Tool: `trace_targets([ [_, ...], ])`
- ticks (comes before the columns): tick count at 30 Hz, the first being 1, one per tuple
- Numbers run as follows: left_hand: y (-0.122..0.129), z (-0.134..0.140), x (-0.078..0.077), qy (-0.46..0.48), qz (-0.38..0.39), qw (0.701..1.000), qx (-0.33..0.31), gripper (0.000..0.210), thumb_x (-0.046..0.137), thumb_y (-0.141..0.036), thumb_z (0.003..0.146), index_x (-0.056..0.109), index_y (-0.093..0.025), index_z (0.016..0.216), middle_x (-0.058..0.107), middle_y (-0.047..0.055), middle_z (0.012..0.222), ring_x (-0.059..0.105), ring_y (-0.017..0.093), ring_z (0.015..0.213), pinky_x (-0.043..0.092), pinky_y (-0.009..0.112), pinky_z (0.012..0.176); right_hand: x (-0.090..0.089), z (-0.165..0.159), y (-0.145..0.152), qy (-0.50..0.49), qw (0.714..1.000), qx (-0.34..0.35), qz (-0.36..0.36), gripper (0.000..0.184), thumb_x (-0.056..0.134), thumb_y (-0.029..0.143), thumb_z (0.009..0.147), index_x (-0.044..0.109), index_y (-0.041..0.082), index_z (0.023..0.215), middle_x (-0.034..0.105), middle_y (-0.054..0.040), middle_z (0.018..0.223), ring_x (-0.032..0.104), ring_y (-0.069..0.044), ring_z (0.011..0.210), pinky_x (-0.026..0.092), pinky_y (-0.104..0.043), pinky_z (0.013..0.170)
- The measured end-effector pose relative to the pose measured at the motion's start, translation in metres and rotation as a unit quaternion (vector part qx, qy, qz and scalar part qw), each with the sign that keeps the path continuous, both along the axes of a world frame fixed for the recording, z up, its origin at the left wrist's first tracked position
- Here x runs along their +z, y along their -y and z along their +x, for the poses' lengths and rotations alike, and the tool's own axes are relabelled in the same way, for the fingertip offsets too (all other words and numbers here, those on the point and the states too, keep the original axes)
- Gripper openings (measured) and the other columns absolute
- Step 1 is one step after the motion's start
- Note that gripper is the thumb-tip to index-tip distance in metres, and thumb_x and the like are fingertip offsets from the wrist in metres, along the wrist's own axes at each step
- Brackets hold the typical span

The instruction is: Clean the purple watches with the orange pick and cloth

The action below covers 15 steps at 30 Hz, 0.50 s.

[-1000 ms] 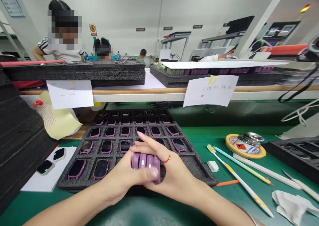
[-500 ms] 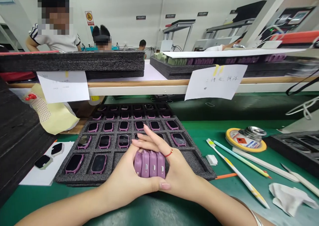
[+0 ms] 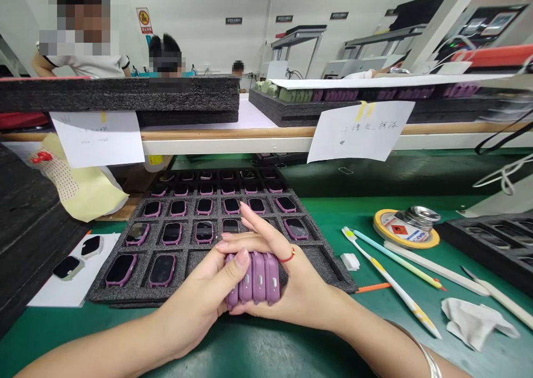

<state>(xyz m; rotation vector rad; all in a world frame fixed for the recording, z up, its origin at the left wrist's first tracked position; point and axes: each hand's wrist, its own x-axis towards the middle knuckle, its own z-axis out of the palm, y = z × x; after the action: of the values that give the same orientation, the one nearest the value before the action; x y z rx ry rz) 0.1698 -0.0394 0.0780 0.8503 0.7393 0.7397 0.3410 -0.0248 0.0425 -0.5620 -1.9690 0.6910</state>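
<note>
Between my two hands is a row of several purple smartwatch cases (image 3: 259, 279), stood on edge side by side with their small silver buttons toward me. My left hand (image 3: 208, 281) is closed on the left end of the row, its thumb lying over the nearest case. From the right, my right hand (image 3: 302, 289) wraps round the row, fingers behind and thumb underneath. Just beyond lies a black foam tray (image 3: 200, 261), its compartments holding purple smartwatches with dark screens, such as a front-row smartwatch (image 3: 162, 270). My hands hide part of the tray.
On the left, two pale watches (image 3: 69, 268) rest on white paper (image 3: 45, 292). To the right lie a toothbrush (image 3: 391, 281), a pale stick (image 3: 435, 267), a knife (image 3: 499, 295), crumpled tissue (image 3: 474, 319) and a metal-topped container (image 3: 422, 217). A shelf (image 3: 225, 143) crosses behind; people are beyond it.
My left thumb has moved up from below the cases onto the front of the left ones. My right thumb now lies under the row. The view has shifted slightly.
</note>
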Motion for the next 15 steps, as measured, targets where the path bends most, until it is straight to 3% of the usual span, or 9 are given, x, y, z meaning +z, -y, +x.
trace_targets([
  [7, -0.0014, 0.0036, 0.0006, 0.017, 0.004, 1.0, -0.016, 0.05, 0.083, -0.06, 0.073, 0.069, -0.021, 0.102, 0.063, -0.002, 0.082, 0.055, 0.009, 0.07, 0.047, 0.02, 0.068, -0.0007, 0.0016, 0.0022, 0.002, 1.0, -0.014, 0.014, 0.113, 0.079, 0.01, 0.074, 0.013, 0.029, 0.163, 0.073, -0.0031, 0.124, 0.067, -0.022, 0.125, 0.042, -0.044, 0.12],
  [15, -0.0072, -0.0023, -0.004, 0.015, -0.005, 0.997, -0.069, 0.065, 0.055, -0.077, 0.085, 0.073, -0.022, 0.115, 0.075, 0.007, 0.098, 0.066, 0.018, 0.084, 0.047, 0.026, 0.071, 0.0013, 0.0014, 0.004, 0.007, 1.0, -0.022, 0.006, 0.108, 0.074, 0.011, 0.075, 0.013, 0.027, 0.163, 0.074, -0.0044, 0.122, 0.072, -0.024, 0.115, 0.054, -0.044, 0.11],
])
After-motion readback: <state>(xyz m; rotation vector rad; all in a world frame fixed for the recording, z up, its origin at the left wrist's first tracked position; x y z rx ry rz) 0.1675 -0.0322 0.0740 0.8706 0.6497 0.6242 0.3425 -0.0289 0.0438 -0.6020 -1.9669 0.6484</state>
